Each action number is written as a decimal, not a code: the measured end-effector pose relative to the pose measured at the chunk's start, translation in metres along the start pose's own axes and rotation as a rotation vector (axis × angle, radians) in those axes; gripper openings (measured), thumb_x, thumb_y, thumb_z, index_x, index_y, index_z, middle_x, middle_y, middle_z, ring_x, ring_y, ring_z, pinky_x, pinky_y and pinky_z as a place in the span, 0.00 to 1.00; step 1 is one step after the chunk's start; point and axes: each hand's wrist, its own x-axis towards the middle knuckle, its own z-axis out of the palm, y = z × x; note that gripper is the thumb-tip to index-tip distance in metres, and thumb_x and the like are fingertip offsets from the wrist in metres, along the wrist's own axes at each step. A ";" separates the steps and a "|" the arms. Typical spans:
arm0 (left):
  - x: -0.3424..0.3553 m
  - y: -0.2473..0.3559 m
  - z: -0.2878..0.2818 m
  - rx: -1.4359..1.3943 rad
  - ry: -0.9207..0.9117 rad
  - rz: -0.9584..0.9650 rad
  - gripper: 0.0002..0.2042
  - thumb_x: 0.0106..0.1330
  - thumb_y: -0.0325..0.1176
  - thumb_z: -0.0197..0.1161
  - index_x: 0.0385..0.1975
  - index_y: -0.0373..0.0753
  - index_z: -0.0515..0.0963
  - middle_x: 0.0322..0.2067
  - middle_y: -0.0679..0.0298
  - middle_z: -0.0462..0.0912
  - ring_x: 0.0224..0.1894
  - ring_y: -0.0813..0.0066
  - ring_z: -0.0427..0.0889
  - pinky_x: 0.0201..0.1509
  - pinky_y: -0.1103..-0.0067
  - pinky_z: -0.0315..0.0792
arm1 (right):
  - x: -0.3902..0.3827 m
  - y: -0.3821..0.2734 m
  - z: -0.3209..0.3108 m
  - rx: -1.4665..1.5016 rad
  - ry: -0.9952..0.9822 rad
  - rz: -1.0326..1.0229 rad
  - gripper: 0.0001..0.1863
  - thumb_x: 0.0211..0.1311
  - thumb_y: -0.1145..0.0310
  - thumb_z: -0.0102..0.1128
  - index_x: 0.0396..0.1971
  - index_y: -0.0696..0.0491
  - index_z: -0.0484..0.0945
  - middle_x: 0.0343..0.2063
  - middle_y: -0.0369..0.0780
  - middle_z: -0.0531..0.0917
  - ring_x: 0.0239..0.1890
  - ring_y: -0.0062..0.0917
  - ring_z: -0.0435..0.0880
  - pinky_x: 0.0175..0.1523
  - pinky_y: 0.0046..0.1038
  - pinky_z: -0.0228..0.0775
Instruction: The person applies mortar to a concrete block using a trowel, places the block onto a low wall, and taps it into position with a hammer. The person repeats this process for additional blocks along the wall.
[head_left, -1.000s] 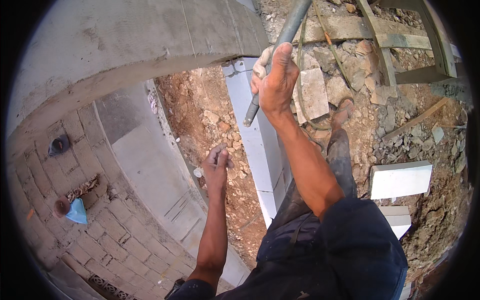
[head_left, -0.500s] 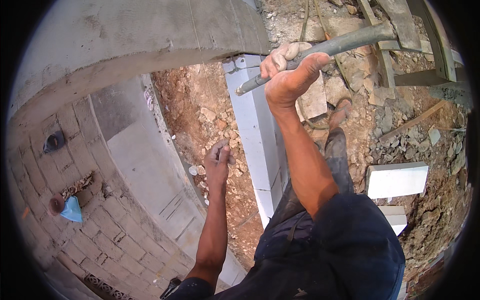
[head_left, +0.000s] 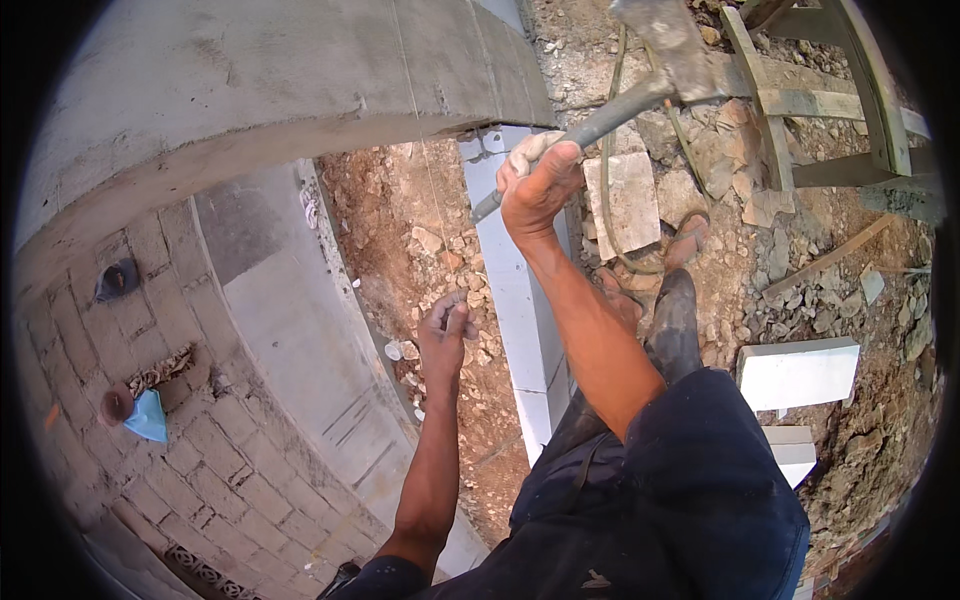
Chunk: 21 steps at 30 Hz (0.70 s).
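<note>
My right hand point(head_left: 538, 190) is wrapped round the grey handle of a hammer-like tool point(head_left: 625, 108). Its broad grey head is smeared by motion, so I cannot tell its exact kind. The hand is over the far part of a row of pale blocks point(head_left: 507, 262), and the handle's butt end sticks out to the left. My left hand point(head_left: 445, 330) hovers left of that row, above earth and stones, with fingers loosely curled, apart, and nothing visible in them.
A curved concrete beam point(head_left: 300, 80) crosses the far left. Beyond a grey slab point(head_left: 290, 300) lies a block wall point(head_left: 230, 450) with a blue cloth point(head_left: 147, 416). On the right are white blocks point(head_left: 798, 375), a wooden frame point(head_left: 770, 120), a hose point(head_left: 606, 190) and rubble.
My right hand has moved left and slightly nearer. The tool's head has swung left, from the wooden frame to over the stony ground. My left hand has shifted only slightly.
</note>
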 end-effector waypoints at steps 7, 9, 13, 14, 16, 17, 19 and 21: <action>-0.005 0.000 -0.011 0.066 0.015 -0.017 0.11 0.67 0.33 0.59 0.44 0.33 0.78 0.25 0.66 0.77 0.22 0.80 0.75 0.28 0.83 0.71 | 0.010 -0.030 -0.014 -0.484 -0.330 0.382 0.38 0.67 0.33 0.30 0.16 0.54 0.66 0.12 0.36 0.66 0.17 0.24 0.68 0.24 0.31 0.64; -0.003 -0.001 -0.008 0.048 0.032 -0.015 0.11 0.67 0.32 0.59 0.43 0.33 0.78 0.25 0.66 0.77 0.23 0.80 0.76 0.28 0.83 0.71 | 0.022 -0.072 0.011 -0.057 -0.165 0.104 0.37 0.61 0.28 0.36 0.17 0.51 0.63 0.09 0.31 0.60 0.10 0.15 0.60 0.14 0.23 0.58; -0.001 -0.004 -0.004 0.029 0.014 0.006 0.13 0.68 0.33 0.58 0.47 0.32 0.77 0.25 0.65 0.78 0.23 0.81 0.75 0.29 0.83 0.70 | -0.001 -0.015 0.009 0.108 0.020 -0.004 0.38 0.59 0.26 0.38 0.17 0.51 0.62 0.11 0.34 0.62 0.11 0.20 0.64 0.17 0.26 0.59; 0.003 -0.004 0.006 0.051 -0.030 0.001 0.13 0.68 0.33 0.59 0.46 0.32 0.77 0.25 0.66 0.78 0.23 0.81 0.75 0.29 0.83 0.70 | -0.016 0.047 -0.036 -0.449 -0.114 0.090 0.35 0.62 0.30 0.39 0.16 0.50 0.61 0.10 0.34 0.63 0.11 0.20 0.65 0.17 0.26 0.60; 0.006 -0.007 0.003 0.084 -0.055 -0.020 0.12 0.67 0.33 0.59 0.44 0.32 0.77 0.25 0.66 0.77 0.23 0.80 0.76 0.29 0.83 0.71 | -0.020 0.068 -0.049 -0.711 -0.222 0.293 0.32 0.67 0.35 0.38 0.17 0.50 0.63 0.09 0.31 0.62 0.09 0.18 0.63 0.15 0.24 0.59; 0.004 0.000 -0.001 0.055 -0.038 -0.056 0.12 0.67 0.33 0.59 0.45 0.32 0.77 0.25 0.66 0.77 0.23 0.80 0.76 0.29 0.83 0.71 | -0.012 0.055 -0.044 -0.600 -0.272 0.430 0.32 0.67 0.35 0.38 0.17 0.50 0.64 0.09 0.31 0.63 0.09 0.17 0.63 0.15 0.24 0.59; -0.015 -0.002 -0.011 0.064 0.028 -0.059 0.12 0.67 0.33 0.59 0.45 0.32 0.77 0.25 0.66 0.77 0.23 0.80 0.76 0.28 0.83 0.72 | -0.017 -0.001 -0.033 -0.399 -0.292 0.576 0.33 0.66 0.33 0.37 0.18 0.50 0.64 0.09 0.31 0.63 0.09 0.16 0.63 0.16 0.24 0.60; -0.004 -0.004 -0.010 0.039 0.035 -0.012 0.11 0.67 0.32 0.59 0.43 0.32 0.78 0.24 0.66 0.77 0.22 0.80 0.76 0.28 0.83 0.72 | 0.021 -0.064 0.004 -0.147 -0.211 0.318 0.34 0.63 0.30 0.38 0.18 0.49 0.63 0.09 0.31 0.62 0.11 0.16 0.62 0.17 0.23 0.59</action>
